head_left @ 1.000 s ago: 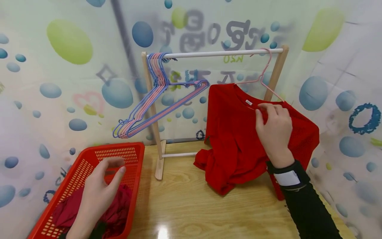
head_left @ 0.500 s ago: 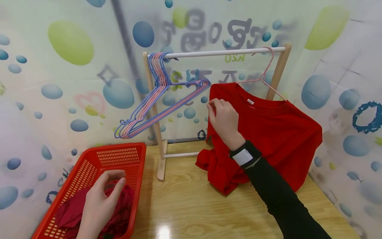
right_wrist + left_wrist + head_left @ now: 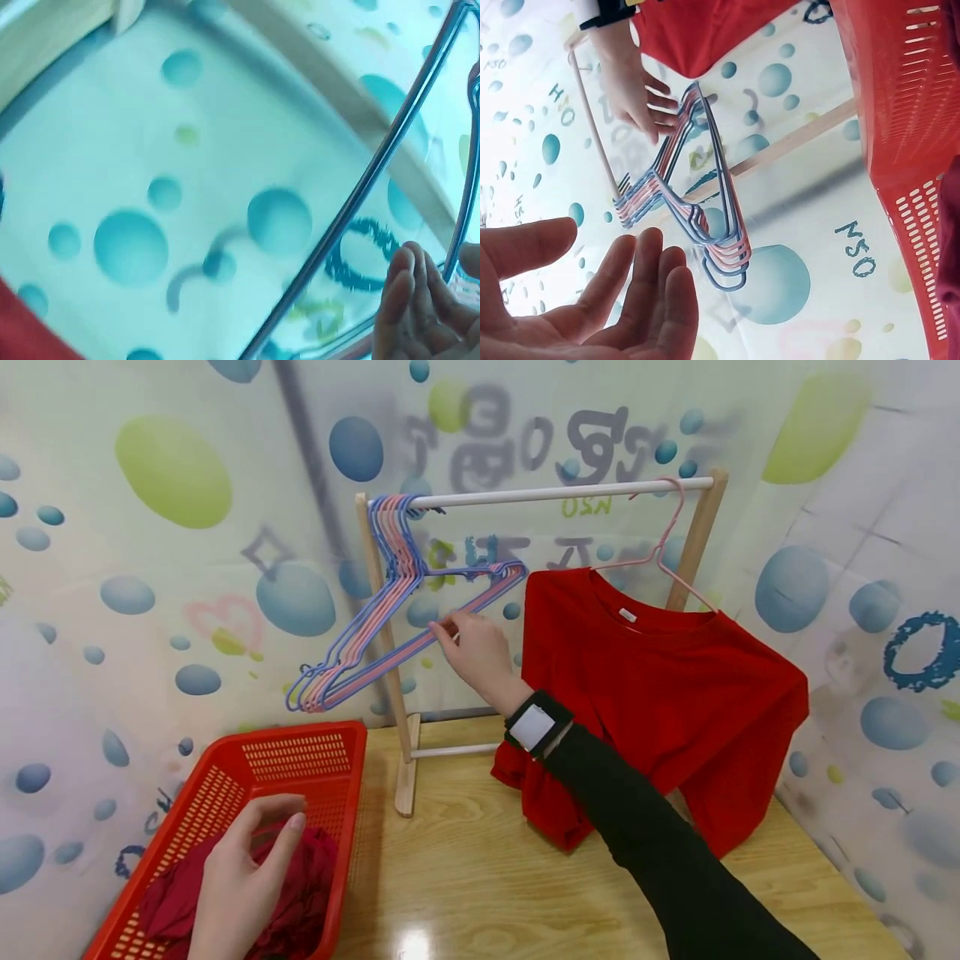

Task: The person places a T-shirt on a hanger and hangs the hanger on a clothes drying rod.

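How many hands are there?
2: the bare left hand is near the red plastic basket, and the bare right hand is by the thin blue and pink hangers.

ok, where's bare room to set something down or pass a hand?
Set-down: tabletop between the red basket and red shirt. Hand pass: just under the white rail, between bunched hangers and lone pink hanger; right hand is lower in that gap. Crowded: rail's left end, packed with hooks, and the basket, holding dark red cloth, left hand near.
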`<state>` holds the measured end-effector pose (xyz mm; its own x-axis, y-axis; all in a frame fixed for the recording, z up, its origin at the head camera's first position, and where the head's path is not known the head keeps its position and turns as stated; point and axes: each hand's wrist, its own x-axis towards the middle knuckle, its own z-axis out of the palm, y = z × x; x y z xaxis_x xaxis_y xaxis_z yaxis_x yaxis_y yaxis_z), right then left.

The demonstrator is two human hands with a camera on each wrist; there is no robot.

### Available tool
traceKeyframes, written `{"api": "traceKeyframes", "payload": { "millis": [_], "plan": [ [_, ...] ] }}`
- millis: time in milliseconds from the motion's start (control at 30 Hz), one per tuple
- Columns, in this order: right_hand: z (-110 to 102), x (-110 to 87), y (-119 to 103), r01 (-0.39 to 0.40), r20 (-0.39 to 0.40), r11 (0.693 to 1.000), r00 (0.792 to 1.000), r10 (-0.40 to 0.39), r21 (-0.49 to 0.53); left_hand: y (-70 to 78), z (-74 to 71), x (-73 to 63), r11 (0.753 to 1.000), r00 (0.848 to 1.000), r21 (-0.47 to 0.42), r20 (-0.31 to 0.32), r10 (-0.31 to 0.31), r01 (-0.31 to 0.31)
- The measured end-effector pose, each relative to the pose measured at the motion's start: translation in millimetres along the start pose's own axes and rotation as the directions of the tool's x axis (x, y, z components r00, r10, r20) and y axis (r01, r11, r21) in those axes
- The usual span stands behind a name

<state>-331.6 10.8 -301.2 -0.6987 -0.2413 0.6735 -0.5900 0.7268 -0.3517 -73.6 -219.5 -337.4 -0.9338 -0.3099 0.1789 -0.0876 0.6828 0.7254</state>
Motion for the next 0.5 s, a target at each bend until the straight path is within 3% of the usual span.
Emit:
{"api": "traceKeyframes", "payload": {
  "millis": [133, 333, 433, 500],
  "plan": [
    [12.2, 8.6, -15.8, -0.067, 0.094, 0.986, 0.994, 0.053, 0.155, 1.6, -0.8, 0.3, 1.000, 1.000, 0.007, 0.003, -0.013, 0.013],
    [26.9, 13.5, -34.1, -0.135, 0.151, 0.946, 0.984, 0.094, 0.294, 3.8, -0.8, -0.5, 1.000, 1.000, 0.012, 0.001, -0.017, 0.017],
    [34.1, 11.7, -39.3, -0.210, 0.211, 0.881, 0.969, 0.129, 0.424, 3.8, -0.8, -1.5, 1.000, 1.000, 0.007, -0.005, -0.026, 0.026],
    [38.6, 9.3, -41.9, -0.264, 0.246, 0.811, 0.957, 0.154, 0.522, 3.7, -0.8, -2.5, 0.999, 0.999, 0.003, -0.006, -0.035, 0.035]
  ]
}}
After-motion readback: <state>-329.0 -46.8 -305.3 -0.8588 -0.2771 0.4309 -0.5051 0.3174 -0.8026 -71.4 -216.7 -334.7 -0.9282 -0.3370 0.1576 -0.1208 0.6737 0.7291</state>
